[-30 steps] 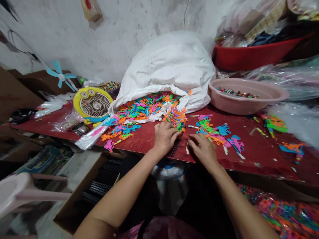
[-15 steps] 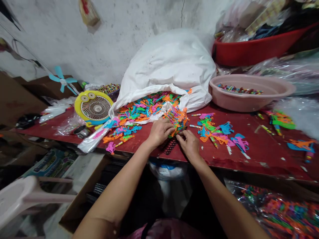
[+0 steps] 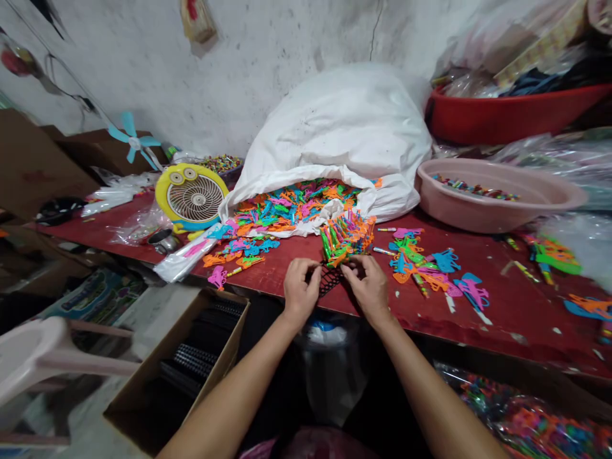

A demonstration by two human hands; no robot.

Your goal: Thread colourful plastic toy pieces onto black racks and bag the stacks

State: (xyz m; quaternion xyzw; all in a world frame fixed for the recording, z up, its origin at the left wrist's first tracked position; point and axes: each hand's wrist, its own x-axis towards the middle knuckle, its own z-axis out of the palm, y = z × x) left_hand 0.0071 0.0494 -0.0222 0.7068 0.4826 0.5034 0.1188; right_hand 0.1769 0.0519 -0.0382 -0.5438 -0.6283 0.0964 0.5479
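Observation:
A black grid rack (image 3: 329, 280) lies at the front edge of the red table, and a dense cluster of colourful plastic pieces (image 3: 347, 236) stands on its far part. My left hand (image 3: 303, 287) is at the rack's left side, thumb and fingers pinched near its edge. On the right side my right hand (image 3: 366, 284) has its fingers curled at the base of the cluster. What either set of fingertips holds is too small to make out. Behind the cluster, a white sack (image 3: 335, 127) lies open with many similar pieces (image 3: 287, 207) spilling from its mouth.
Loose pieces (image 3: 425, 261) lie right of the rack, others at its left. A pink basin (image 3: 497, 213) stands back right, a yellow fan (image 3: 196, 197) back left, beside a clear plastic bag (image 3: 186, 258). Below left is a cardboard box (image 3: 229, 357) of black racks.
My left hand has come down from the cluster's left side to the rack's near left edge, uncovering more pieces. The view has shifted slightly, showing more of the cardboard box.

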